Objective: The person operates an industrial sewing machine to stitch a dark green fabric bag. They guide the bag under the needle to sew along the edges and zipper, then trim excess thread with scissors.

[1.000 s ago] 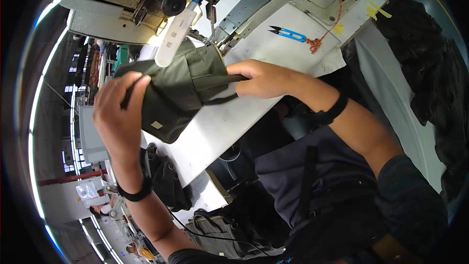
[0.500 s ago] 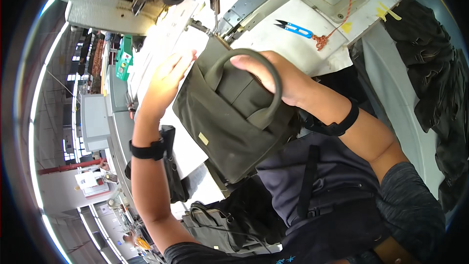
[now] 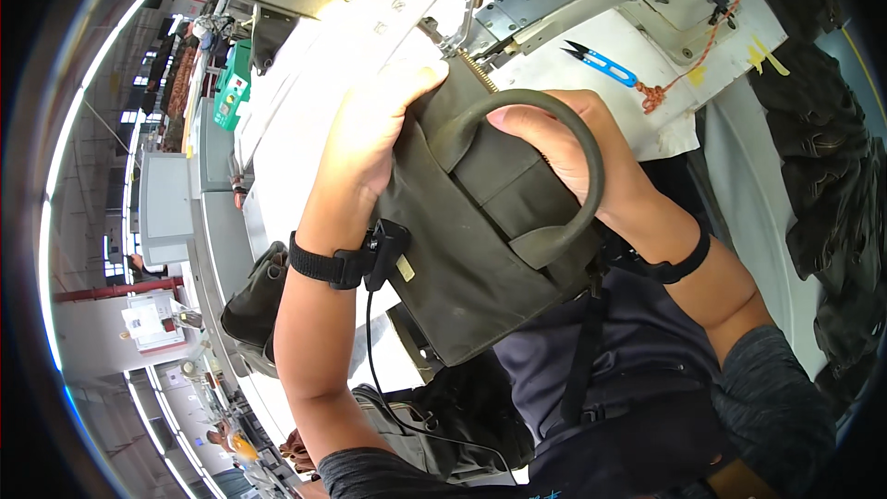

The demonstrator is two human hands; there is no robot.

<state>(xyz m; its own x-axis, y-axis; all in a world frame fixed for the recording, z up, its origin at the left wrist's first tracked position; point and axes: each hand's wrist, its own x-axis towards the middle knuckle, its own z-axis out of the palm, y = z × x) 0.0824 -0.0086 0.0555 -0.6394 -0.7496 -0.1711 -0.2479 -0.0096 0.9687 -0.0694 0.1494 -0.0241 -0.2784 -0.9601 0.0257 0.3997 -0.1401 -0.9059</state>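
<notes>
An olive-green handbag point(image 3: 462, 286) lies tilted under my hands, its zipper edge point(image 3: 476, 72) reaching up to the sewing machine's presser area point(image 3: 450, 41). At the bag's upper left edge, my left hand point(image 3: 377, 129) is closed, fingertips by the zipper end and partly washed out by glare. My right hand point(image 3: 577, 143) grips the opening's right side, thumb on the front panel and the other fingers mostly hidden behind. The rounded carry handle point(image 3: 596, 162) arches over the right hand. A small pale tag point(image 3: 405, 268) shows beside my left wristband.
Blue thread snips point(image 3: 605, 65) on an orange-red cord lie on the machine table to the right. Dark bags point(image 3: 822, 157) hang in a pile at far right. Another dark bag point(image 3: 425, 425) sits below. A green box point(image 3: 233, 88) stands at left; a person point(image 3: 226, 439) is far behind.
My left hand has gone from lying flat near the bag's edge to closing on it. Relative to the view, bag, hands and table have shifted right.
</notes>
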